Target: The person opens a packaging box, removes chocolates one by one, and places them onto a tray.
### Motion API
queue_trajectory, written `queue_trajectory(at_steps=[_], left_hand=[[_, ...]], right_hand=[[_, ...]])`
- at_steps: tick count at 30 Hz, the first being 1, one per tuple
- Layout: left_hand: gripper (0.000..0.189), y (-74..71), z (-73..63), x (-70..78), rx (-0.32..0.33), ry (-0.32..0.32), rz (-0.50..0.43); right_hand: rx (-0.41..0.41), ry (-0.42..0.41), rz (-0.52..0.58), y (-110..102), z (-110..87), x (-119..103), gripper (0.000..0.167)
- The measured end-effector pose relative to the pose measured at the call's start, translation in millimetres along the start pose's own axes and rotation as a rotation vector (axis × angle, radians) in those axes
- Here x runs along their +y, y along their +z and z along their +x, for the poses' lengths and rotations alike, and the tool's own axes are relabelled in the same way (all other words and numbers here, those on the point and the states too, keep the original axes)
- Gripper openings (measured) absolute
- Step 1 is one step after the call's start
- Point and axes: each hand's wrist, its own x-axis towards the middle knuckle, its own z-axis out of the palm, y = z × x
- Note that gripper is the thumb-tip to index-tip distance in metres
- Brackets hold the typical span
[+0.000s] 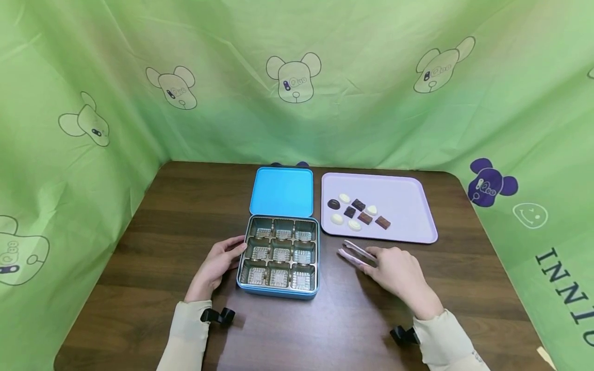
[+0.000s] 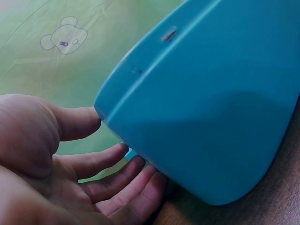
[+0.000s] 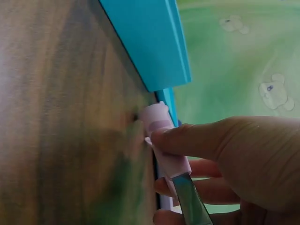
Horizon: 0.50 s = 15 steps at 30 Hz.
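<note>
My left hand rests at the left side of a blue tin box. In the left wrist view its thumb and nearly straight fingertips touch the tin's side wall. Inside the tin sits a gold insert with bare square compartments, and the blue lid lies flipped back behind it. My right hand grips a pair of tongs with pink ends and a metal middle, thumb on one arm and fingers curled below. The tongs' tips are apart, with nothing between them, right of the tin and in front of the tray.
A pale purple tray stands at the back right, close to the tin. On its left half lie several chocolates: dark ones, brown bars and white ones. A green printed curtain encloses the wooden table.
</note>
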Motion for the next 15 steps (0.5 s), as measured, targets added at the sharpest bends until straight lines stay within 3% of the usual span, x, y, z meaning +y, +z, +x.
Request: queue_trajectory(at_steps=[15], left_hand=[[0.046,-0.3,0.4,0.2,0.001,-0.002,0.002]], right_hand=[[-0.019,0.006,-0.046,11.0,-10.2,-2.3,0.038]])
